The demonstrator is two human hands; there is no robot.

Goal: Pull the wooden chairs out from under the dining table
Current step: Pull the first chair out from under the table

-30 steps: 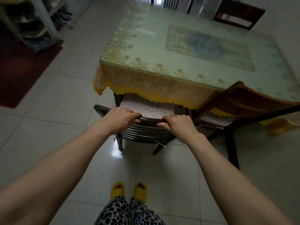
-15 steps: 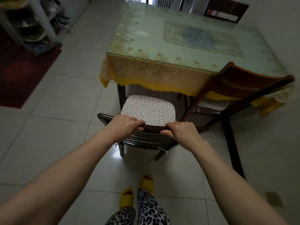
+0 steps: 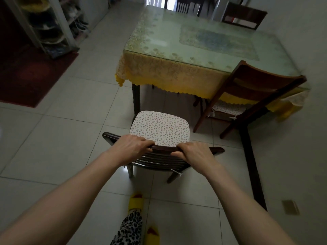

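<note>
A dark wooden chair [image 3: 163,160] with a speckled white seat cushion [image 3: 160,129] stands on the tiles, fully clear of the dining table [image 3: 200,48], which wears a yellow lace cloth under glass. My left hand [image 3: 131,146] and my right hand [image 3: 194,152] both grip the chair's top rail. A second wooden chair [image 3: 254,89] stands to the right, its seat still partly under the table's edge. Two more chairs [image 3: 244,16] show at the table's far side.
A red rug [image 3: 33,75] and a white shelf rack [image 3: 47,23] lie to the left. My feet in yellow slippers [image 3: 135,200] stand just behind the chair. A wall runs along the right side. A dark table leg [image 3: 251,165] stretches along the floor at right.
The chair slid back toward me in both hands; its cushion went from half under the cloth to fully clear of the table. I stepped backward.
</note>
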